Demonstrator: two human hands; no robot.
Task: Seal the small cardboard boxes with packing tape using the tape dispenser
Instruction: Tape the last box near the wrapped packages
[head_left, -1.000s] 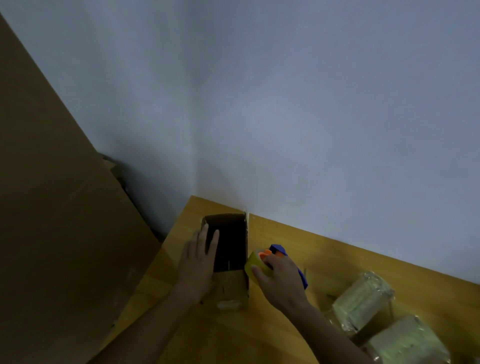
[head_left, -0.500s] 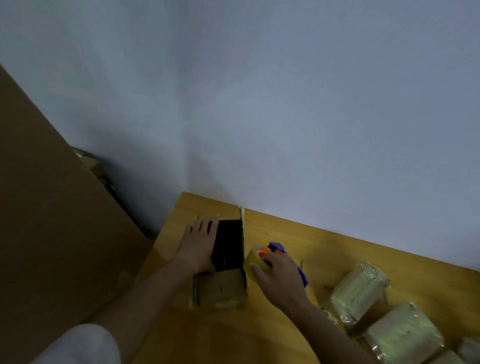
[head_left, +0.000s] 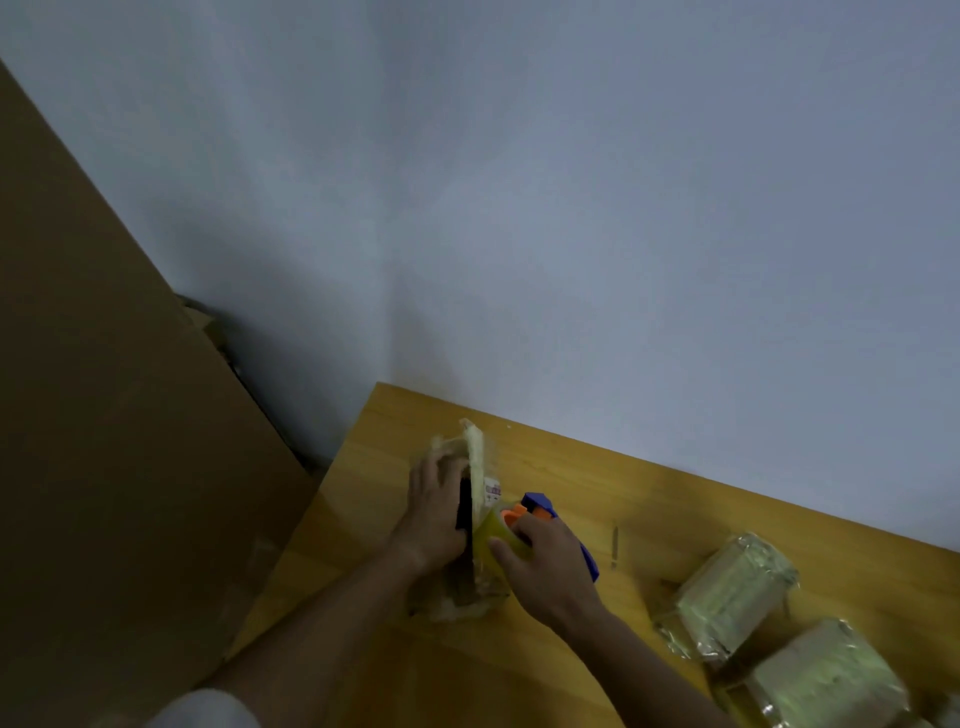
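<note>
The right hand (head_left: 550, 569) has its grip curled round the tape dispenser (head_left: 540, 512), blue and orange with a yellowish roll, pressed to the right side of the small cardboard box (head_left: 470, 525); just left of that grip the left hand (head_left: 434, 512) lies with fingers fairly straight on the box's flaps; the box is blurred and stands on the yellow worktop (head_left: 597, 478); well right of the grip lie 2 taped boxes (head_left: 727, 592).

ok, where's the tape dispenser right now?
Head view, lower centre: the tape dispenser is on the wooden table, gripped by the right hand, right beside the small cardboard box under the left hand.
</note>
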